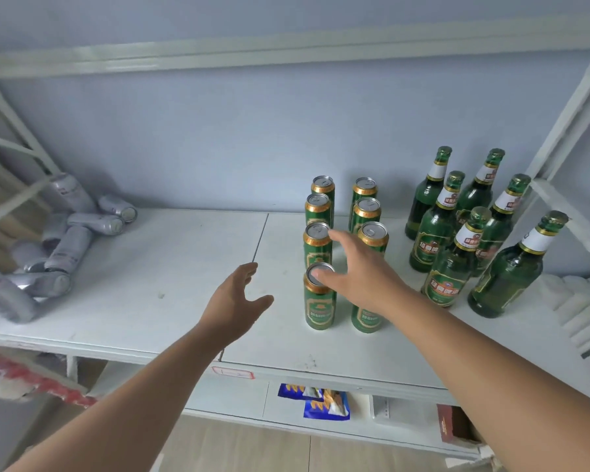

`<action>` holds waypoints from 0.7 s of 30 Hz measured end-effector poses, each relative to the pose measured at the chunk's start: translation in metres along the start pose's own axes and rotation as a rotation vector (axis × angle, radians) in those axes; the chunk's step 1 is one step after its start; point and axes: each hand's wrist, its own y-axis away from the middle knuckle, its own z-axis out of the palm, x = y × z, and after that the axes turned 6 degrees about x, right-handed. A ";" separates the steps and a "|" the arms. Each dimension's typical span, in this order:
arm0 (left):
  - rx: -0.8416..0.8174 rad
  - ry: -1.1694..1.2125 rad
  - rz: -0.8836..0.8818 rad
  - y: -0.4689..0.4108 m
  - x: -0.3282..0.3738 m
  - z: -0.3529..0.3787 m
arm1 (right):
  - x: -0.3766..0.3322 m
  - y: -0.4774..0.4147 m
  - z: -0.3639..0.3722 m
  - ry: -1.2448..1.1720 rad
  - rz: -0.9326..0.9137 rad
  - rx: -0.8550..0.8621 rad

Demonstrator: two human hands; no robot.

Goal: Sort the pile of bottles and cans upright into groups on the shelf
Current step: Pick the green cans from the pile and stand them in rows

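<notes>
Shelf: I see a white shelf (150,267) in a metal frame against a pale blue wall, and all the task's things are on its board
Green cans: eight green cans (367,212) with gold rims stand upright in two rows of four, a little right of the middle of the board
Green bottles: six green bottles (433,240) with gold caps stand upright in a group to the right of the cans, near the frame post
Silver cans: the pile of silver cans (69,247) is at the far left of the board; the cans lie on their sides, some leaning on others
Left hand: my left hand (235,301) hovers over the bare middle of the board, just left of the cans; its fingers (249,270) are released and slightly apart and hold nothing
Right hand: my right hand (358,270) is spread above the near end of the two rows; the fingers (338,236) are straight and grasp nothing
Contact: the thumb lies on the lid of the front-left can (320,301), and the palm covers the top of the front-right can (367,318)
Below: blue packets (326,403) lie on the lower shelf board
</notes>
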 end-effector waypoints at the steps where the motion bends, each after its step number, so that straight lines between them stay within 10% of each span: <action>1: 0.010 -0.025 0.006 0.001 -0.001 -0.006 | -0.004 -0.003 0.002 0.007 -0.013 -0.008; 21: 0.153 -0.189 -0.298 0.054 -0.137 -0.169 | -0.166 -0.041 0.149 0.291 -0.394 -0.404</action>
